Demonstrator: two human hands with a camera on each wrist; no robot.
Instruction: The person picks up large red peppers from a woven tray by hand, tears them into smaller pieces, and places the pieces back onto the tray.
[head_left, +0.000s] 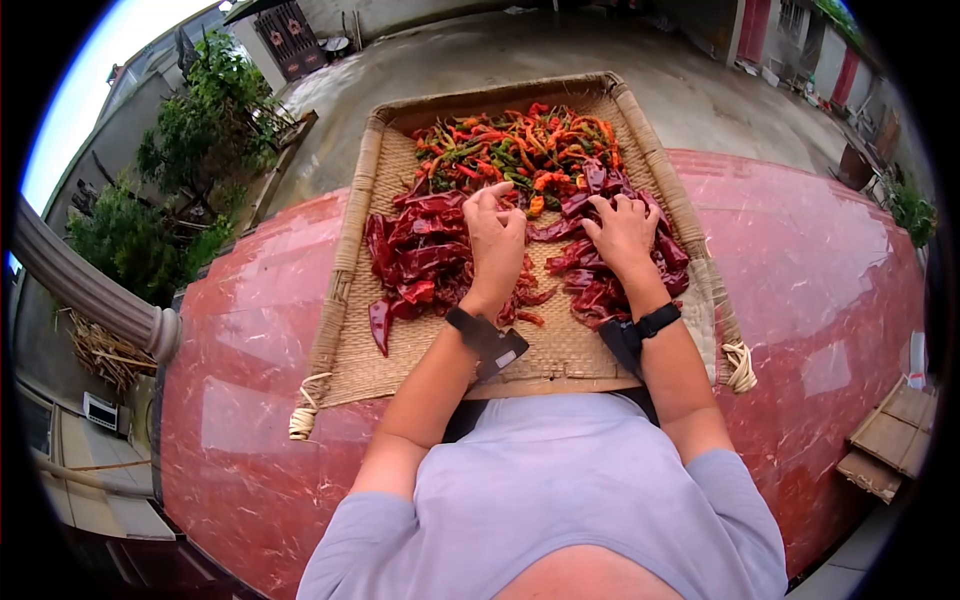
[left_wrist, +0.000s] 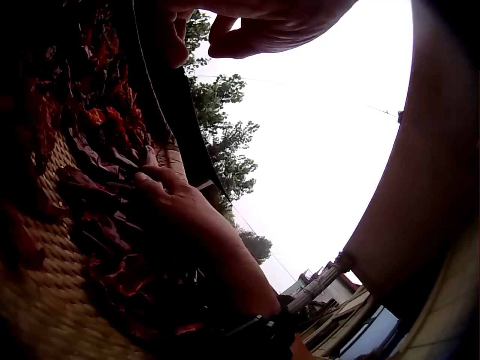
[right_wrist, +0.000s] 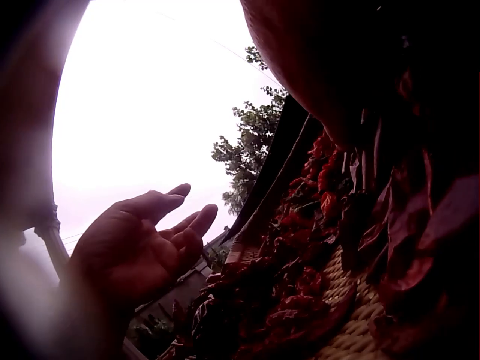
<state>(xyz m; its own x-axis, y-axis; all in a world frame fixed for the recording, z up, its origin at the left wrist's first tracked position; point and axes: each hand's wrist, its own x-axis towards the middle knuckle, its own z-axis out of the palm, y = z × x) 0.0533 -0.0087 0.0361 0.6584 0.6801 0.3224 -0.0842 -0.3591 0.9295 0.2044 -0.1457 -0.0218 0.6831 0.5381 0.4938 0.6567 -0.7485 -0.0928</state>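
Left hand (head_left: 495, 250): empty, fingers loosely bent, raised just above the dried peppers; the right wrist view showed the palm side bare. Right hand (head_left: 628, 238): fingers spread and bent down onto the right heap of dark-red peppers (head_left: 582, 262). Could not tell whether the fingertips pinched a pod beneath.

All peppers lay in a shallow woven tray (head_left: 345, 365), centre of frame. The left heap of dark-red peppers (head_left: 425, 240) sat left of centre, partly behind my left hand. Smaller red, orange and green peppers (head_left: 500, 150) filled the upper part, presumably kept apart by kind. The tray's near edge lay just beyond my shirt (head_left: 590, 450), probably to bring both heaps within reach; its raised rim likely kept pods from rolling off.

Obstructions: my hands and the left wrist mount (head_left: 495, 350) hid parts of the tray; both wrist views were dim. Surroundings: glossy red floor (head_left: 250, 330) on either side, column (head_left: 95, 285) at far left, shrubs (head_left: 190, 145) at upper left, wooden boards (head_left: 900, 430) at lower right. None of these blocked the tray.
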